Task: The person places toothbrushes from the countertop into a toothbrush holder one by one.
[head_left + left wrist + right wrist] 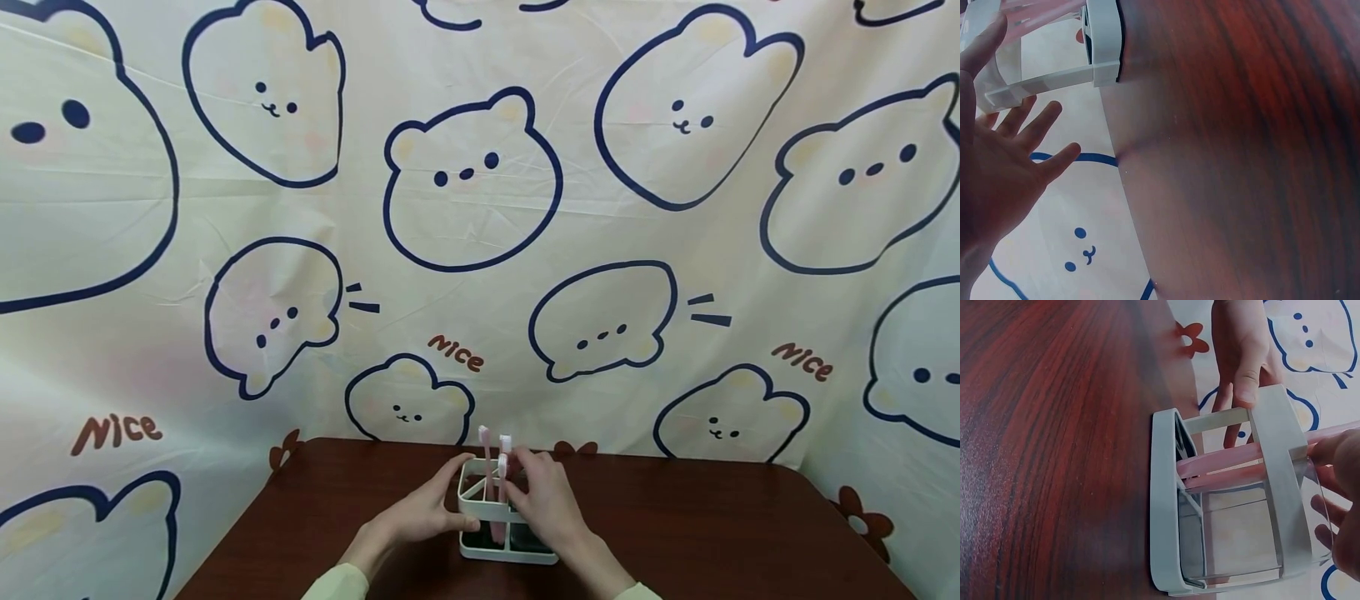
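A pale toothbrush holder point(487, 507) with two tiers and dividers stands on the table. Three pink toothbrushes with white heads rise from it; their pink handles point(1222, 459) run down inside the frame. My left hand point(423, 510) grips the holder's left side, thumb point(1246, 390) at the upper frame and fingers behind. In the left wrist view, the left hand's point(1004, 150) other fingers are spread. Over the holder's right part, my right hand point(546, 496) pinches a toothbrush point(502, 467) near its head. The right fingertips are partly hidden in the head view.
The dark red-brown wooden table point(712, 525) extends to both sides. Behind it hangs a pale curtain point(465, 225) printed with blue-outlined bears, close to the table's back edge. A transparent panel point(1241, 537) shows in the holder's frame.
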A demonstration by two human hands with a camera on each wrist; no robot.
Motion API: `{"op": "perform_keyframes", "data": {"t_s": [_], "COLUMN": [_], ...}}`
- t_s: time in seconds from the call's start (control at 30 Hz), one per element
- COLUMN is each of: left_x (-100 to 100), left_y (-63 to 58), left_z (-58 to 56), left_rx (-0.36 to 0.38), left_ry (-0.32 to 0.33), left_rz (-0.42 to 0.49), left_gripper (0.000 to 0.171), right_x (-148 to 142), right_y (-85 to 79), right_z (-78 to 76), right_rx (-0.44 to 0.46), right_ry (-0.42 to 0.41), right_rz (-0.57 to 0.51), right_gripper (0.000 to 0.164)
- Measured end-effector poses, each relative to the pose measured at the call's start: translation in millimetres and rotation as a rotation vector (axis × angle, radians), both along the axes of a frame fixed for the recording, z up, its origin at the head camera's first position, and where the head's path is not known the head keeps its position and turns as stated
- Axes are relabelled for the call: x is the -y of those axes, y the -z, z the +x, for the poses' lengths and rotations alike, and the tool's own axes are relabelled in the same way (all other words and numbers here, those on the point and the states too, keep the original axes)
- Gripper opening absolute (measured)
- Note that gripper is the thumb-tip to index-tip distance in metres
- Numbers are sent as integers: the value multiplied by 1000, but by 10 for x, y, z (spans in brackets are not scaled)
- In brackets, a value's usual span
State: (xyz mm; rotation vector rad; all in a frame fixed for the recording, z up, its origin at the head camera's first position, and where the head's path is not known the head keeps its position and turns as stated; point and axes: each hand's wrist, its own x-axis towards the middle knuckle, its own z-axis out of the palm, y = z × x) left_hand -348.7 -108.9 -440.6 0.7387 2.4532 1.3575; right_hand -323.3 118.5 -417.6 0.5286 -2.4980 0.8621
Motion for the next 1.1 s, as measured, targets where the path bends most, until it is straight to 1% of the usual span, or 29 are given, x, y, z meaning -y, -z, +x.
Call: {"op": "perform_keyframes", "data": {"t_s": [0.2, 0.43, 0.63, 0.8, 1.0, 1.1], "left_x": [-7, -5, 31, 55, 90, 144], "left_y": [0, 0, -36, -57, -57, -60], "left_z": [1, -1, -5, 0, 3, 12], "left_rx": [-2, 1, 12, 27, -6, -27], "left_ry": [-4, -4, -13, -25, 12, -2], "left_rz": [-3, -7, -32, -43, -50, -94], "left_gripper": [92, 93, 96, 96, 111, 110], "right_x": [-6, -82, -194, -338, -570, -706], "right_y": [8, 6, -21, 9, 94, 132], "right_z": [8, 70, 93, 104, 132, 140], "right_rx": [-4, -40, -47, -15, 51, 82], "right_ry": [20, 63, 70, 73, 134, 156], "right_rz": [8, -16, -46, -57, -53, -40], "right_gripper": [17, 28, 31, 34, 42, 46]}}
